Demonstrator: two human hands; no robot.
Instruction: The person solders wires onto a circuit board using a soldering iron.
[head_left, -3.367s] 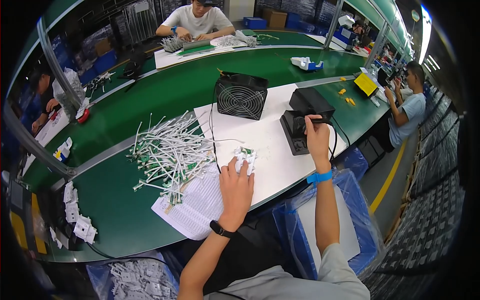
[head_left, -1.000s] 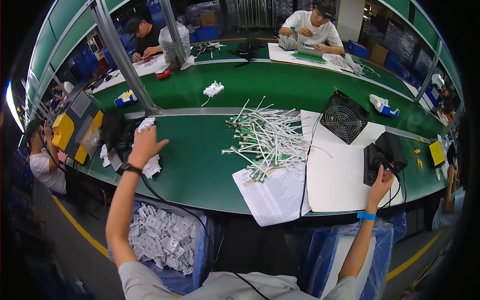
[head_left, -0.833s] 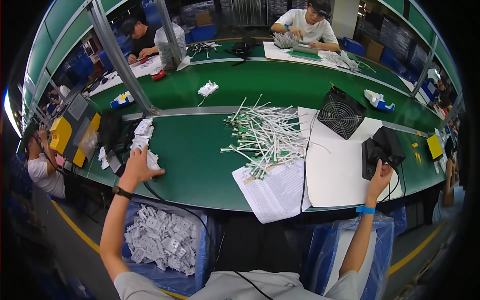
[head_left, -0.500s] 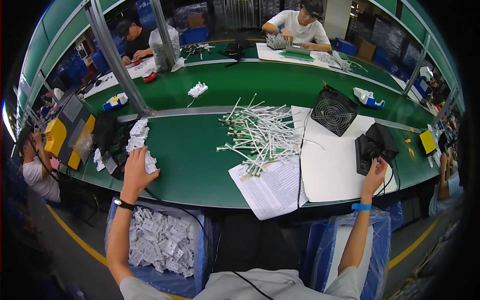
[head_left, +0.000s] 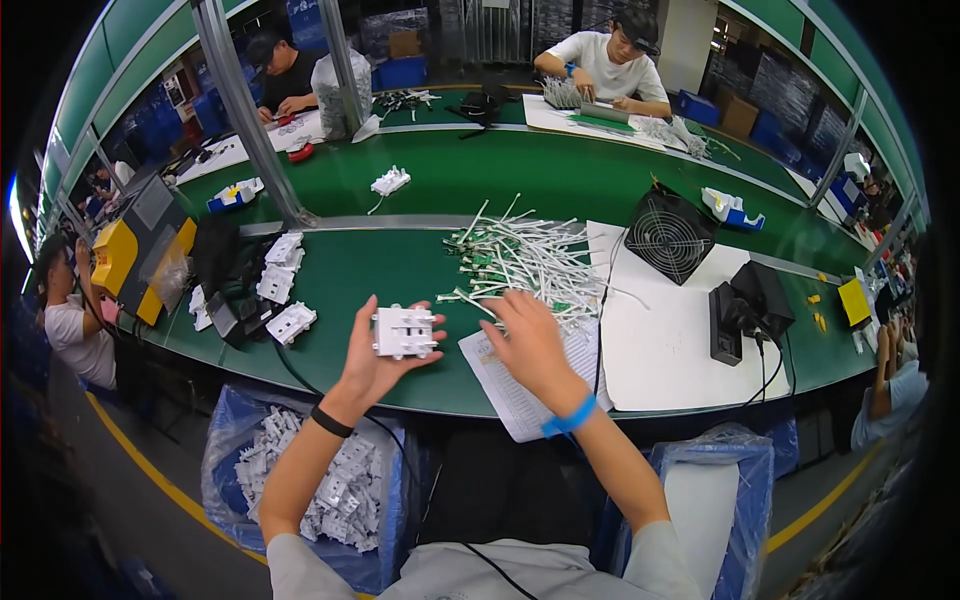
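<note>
My left hand (head_left: 372,362) holds a white plastic socket block (head_left: 404,331) above the green bench, palm up. My right hand (head_left: 530,340), with a blue wrist strap, hovers over a printed paper sheet (head_left: 516,380) at the near edge of a pile of white wired parts (head_left: 520,258). Its fingers are spread and hold nothing that I can see.
Several more white blocks (head_left: 280,290) lie at the left by a black device. A black fan (head_left: 666,236) and a black box tool (head_left: 742,306) stand on a white mat (head_left: 660,350). Blue bins with white parts (head_left: 330,490) sit below the bench. Other people work across and beside.
My left hand took a white block from the stack at the left and brought it to the middle. My right hand left the black box tool and moved to the wire pile.
</note>
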